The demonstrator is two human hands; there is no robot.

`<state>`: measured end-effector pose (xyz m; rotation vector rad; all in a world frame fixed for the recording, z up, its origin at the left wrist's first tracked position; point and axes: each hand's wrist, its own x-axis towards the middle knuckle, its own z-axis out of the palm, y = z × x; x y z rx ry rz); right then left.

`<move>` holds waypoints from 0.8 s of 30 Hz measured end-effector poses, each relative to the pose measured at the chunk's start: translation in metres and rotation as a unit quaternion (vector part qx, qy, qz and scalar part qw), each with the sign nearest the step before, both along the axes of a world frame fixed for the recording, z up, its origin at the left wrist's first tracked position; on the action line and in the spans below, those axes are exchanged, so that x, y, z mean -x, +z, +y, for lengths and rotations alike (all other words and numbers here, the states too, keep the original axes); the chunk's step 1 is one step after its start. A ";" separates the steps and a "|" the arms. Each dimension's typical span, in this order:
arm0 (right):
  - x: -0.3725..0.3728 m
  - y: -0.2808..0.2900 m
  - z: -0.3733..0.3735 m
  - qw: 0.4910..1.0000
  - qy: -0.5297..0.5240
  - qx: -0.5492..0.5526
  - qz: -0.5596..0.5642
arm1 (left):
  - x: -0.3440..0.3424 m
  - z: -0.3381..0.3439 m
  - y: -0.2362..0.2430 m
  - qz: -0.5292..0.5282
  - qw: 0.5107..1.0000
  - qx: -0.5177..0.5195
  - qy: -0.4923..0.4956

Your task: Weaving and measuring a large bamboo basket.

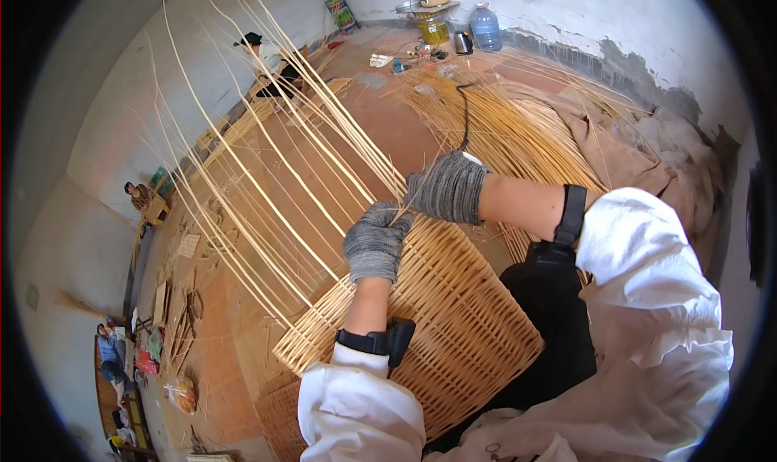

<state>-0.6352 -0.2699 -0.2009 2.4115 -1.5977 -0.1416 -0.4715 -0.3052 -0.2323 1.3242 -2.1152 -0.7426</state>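
Note:
A half-woven wicker basket (473, 324) rests against my lap, tilted, with long pale stakes (267, 174) rising from its far edge toward the upper left. Both my hands wear grey knit gloves and meet at the edge of the weave. My left hand (377, 242) is closed, pinching a thin wicker strand (398, 212) beside the stakes. Just to its right, my right hand (447, 188) has its fingers curled round the same strand close to a stake. The gloves partly hide the fingertips and the spot where the strand enters the weave.
A large bundle of loose canes (518, 126) lies ahead on the right, beside crumpled brown cloth (615, 142). Along the far wall stand a kettle (463, 43) and a water bottle (485, 29). Other people sit farther off at the left, one near the far wall (267, 61). Scraps litter the floor.

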 end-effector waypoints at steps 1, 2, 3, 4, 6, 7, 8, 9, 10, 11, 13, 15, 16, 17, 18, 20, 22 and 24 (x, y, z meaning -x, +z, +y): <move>0.002 0.001 -0.001 1.000 0.001 -0.012 0.014 | -0.001 0.000 -0.001 -0.005 1.000 0.003 0.003; 0.003 0.003 0.000 1.000 0.018 0.000 0.021 | -0.001 -0.001 -0.001 0.004 1.000 -0.008 0.002; 0.001 0.004 0.001 0.996 0.049 0.023 0.064 | -0.001 -0.001 -0.002 -0.010 1.000 0.010 0.006; -0.002 0.005 0.003 0.990 0.079 0.047 0.109 | -0.001 -0.001 -0.002 -0.015 1.000 0.020 0.011; -0.010 0.009 0.009 0.991 0.076 0.050 0.102 | -0.001 -0.002 -0.005 -0.011 0.999 0.042 0.016; -0.016 0.010 0.013 0.997 0.043 0.029 0.049 | 0.000 -0.003 -0.006 -0.007 0.999 0.038 0.023; -0.024 0.012 0.013 0.999 0.017 0.029 -0.008 | -0.001 -0.003 -0.007 0.000 0.999 0.031 0.026; -0.029 0.015 0.012 1.000 -0.013 -0.026 0.008 | 0.000 -0.004 -0.007 0.004 0.999 0.026 0.029; -0.033 0.018 0.010 0.997 -0.037 -0.062 0.014 | -0.001 -0.004 -0.007 -0.017 0.998 0.052 0.022; -0.033 0.022 0.008 0.995 -0.045 -0.094 0.007 | -0.001 -0.005 -0.007 -0.017 0.998 0.052 0.018; -0.009 0.036 0.003 0.988 -0.099 -0.068 0.096 | -0.002 -0.005 -0.006 -0.015 1.000 0.025 0.008; 0.029 0.053 -0.002 0.976 -0.175 -0.068 0.115 | -0.004 -0.005 -0.006 -0.013 1.000 -0.012 0.002; 0.050 0.064 -0.003 0.965 -0.233 -0.064 0.104 | -0.004 -0.004 -0.006 0.020 1.000 -0.021 -0.001; 0.065 0.063 0.001 0.938 -0.331 -0.097 -0.038 | -0.004 -0.003 -0.006 -0.004 1.000 -0.009 0.004; 0.079 0.060 0.009 0.894 -0.402 -0.100 -0.171 | -0.002 -0.002 -0.007 -0.009 1.000 0.012 0.010; 0.088 0.035 0.026 0.969 -0.192 -0.129 -0.089 | 0.002 0.001 -0.009 -0.008 0.998 0.050 0.027; 0.076 -0.003 0.041 0.922 -0.042 -0.108 -0.370 | 0.007 0.004 -0.010 -0.002 0.998 0.046 0.037; 0.055 -0.038 0.038 0.921 -0.008 0.014 -0.390 | 0.011 0.006 -0.010 0.023 0.999 0.008 0.047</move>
